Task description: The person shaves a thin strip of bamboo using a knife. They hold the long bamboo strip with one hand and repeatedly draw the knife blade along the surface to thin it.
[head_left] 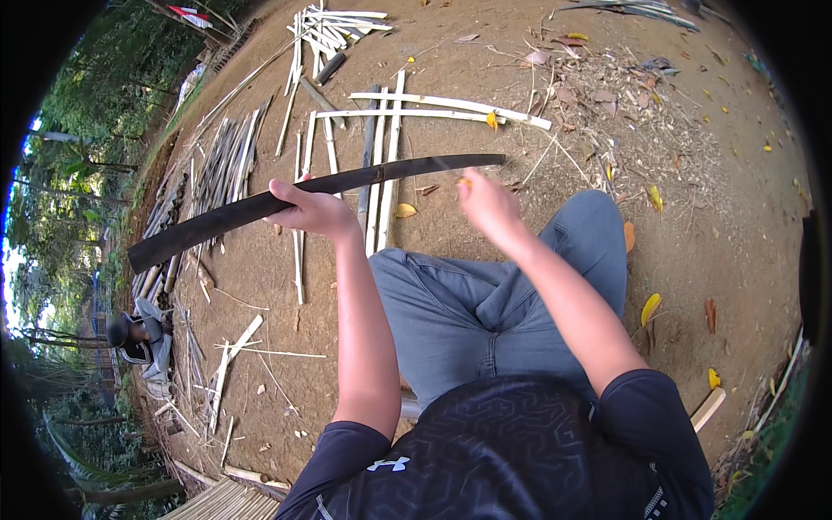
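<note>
My left hand point(310, 208) is wrapped round a long, dark bamboo strip point(208, 224), thumb on top. The strip slants across in front of me, its wide end low at the left and its narrow end at the right. Close to that narrow end, my right hand point(490, 206) is closed in a fist round a knife point(444, 163). Only a smeared grey blade and a bit of orange at the grip show. The blade overlaps the strip; whether it touches, I cannot tell.
Pale split strips point(392, 165) lie crossed on the dirt ahead. A pile of poles point(225, 160) and more pale strips point(334, 33) lie farther off. At the left a person point(147, 340) sits near the trees. Wood shavings point(641, 104) and leaves litter the right side.
</note>
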A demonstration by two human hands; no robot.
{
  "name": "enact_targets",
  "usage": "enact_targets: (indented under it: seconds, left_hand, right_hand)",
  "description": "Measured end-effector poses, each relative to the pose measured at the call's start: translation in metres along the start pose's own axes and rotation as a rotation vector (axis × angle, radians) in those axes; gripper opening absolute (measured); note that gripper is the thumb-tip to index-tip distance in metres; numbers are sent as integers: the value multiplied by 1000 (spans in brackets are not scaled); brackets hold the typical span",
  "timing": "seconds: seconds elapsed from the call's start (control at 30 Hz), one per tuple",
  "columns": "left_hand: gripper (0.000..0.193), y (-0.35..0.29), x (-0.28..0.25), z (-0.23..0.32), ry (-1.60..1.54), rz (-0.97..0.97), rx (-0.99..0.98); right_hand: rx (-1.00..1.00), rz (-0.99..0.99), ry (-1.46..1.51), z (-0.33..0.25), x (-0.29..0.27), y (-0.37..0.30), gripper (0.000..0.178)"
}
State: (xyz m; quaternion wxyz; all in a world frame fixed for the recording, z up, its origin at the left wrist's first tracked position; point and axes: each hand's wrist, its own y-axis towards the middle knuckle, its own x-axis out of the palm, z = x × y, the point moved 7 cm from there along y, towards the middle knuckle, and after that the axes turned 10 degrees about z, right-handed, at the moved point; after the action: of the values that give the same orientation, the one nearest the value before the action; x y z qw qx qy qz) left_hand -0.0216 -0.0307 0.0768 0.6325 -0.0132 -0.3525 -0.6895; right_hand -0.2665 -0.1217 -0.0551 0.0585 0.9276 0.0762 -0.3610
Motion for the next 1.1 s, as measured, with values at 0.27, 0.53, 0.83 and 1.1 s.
enact_targets:
  seconds: [0.27, 0.53, 0.83, 1.1]
  left_hand:
    - [55, 11, 4, -5, 45, -111, -28]
    - [42, 24, 25, 0, 55, -249, -31]
    - [34, 66, 23, 17, -61, -96, -52]
    - [44, 49, 39, 42, -250, -64, -51]
  right_hand:
    - [253, 72, 87, 122, 11, 12, 26]
    - [237, 159, 183, 139, 21, 14, 30]
    - [209, 157, 159, 139, 21, 12, 31]
    - [46, -24, 325, 28, 0, -1, 29]
